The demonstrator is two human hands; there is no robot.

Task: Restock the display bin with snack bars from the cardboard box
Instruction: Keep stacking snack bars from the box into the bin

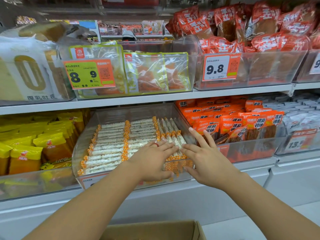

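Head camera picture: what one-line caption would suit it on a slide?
Both hands, left hand and right hand, lie flat on snack bars in the clear display bin, cardboard box below.

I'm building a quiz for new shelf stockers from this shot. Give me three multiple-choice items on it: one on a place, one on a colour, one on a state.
1. Where is the display bin being filled?
A. Lower shelf, between yellow packs and orange packs
B. Top shelf, beside the bread
C. On the floor

2. What colour are the ends of the snack bars?
A. Blue
B. Orange and white
C. Green

3. How do the hands lie?
A. Both clenched, empty
B. Both spread flat on the bars
C. One lifts the box

Key: 1 A, yellow packs sit to its left and orange packs to its right. 2 B, the checked wrapper ends show it. 3 B, the left hand and right hand press with straight fingers; the cardboard box sits below, untouched.
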